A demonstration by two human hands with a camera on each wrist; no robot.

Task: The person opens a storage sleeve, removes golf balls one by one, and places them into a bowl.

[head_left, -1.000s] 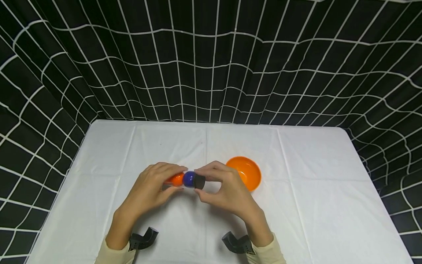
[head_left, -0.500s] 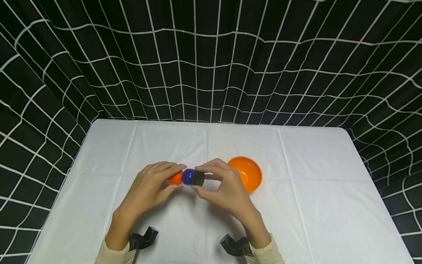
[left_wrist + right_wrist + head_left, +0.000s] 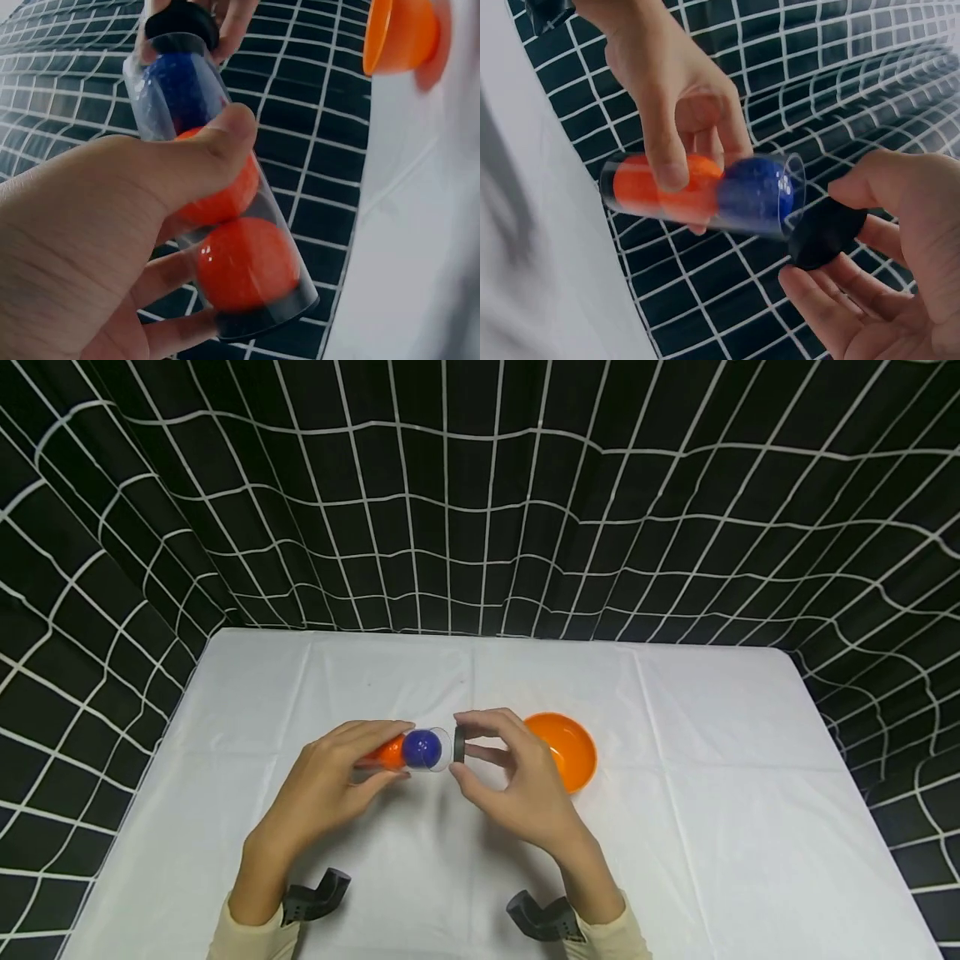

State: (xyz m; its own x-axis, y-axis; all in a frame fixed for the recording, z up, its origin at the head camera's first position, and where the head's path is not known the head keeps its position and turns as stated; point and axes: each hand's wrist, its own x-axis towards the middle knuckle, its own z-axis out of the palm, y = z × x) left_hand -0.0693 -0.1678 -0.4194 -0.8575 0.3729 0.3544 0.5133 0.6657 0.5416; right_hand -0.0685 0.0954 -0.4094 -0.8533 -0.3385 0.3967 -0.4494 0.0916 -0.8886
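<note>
My left hand [image 3: 330, 777] grips a clear plastic tube [image 3: 705, 217] around its middle, lying sideways above the table. Inside it sit a blue ball [image 3: 422, 749], nearest the uncapped right end, and two orange balls [image 3: 246, 264] behind it. A dark base closes the tube's other end. With thumb and fingers, my right hand [image 3: 517, 777] pinches a round black cap [image 3: 459, 744] by its edge. In the head view a narrow gap parts the cap from the tube's rim. The right wrist view shows the cap tilted beside the mouth.
An orange bowl [image 3: 573, 752] stands on the white cloth-covered table [image 3: 742, 793], just right of my right hand and partly hidden by it. Black curtains with a white grid [image 3: 480, 510] close off the back and sides. Each wrist bears a dark camera mount [image 3: 318, 896].
The black cap has come off the tube, leaving its end open. My left hand has drawn the tube slightly left, and both hands have moved a little up in the head view.
</note>
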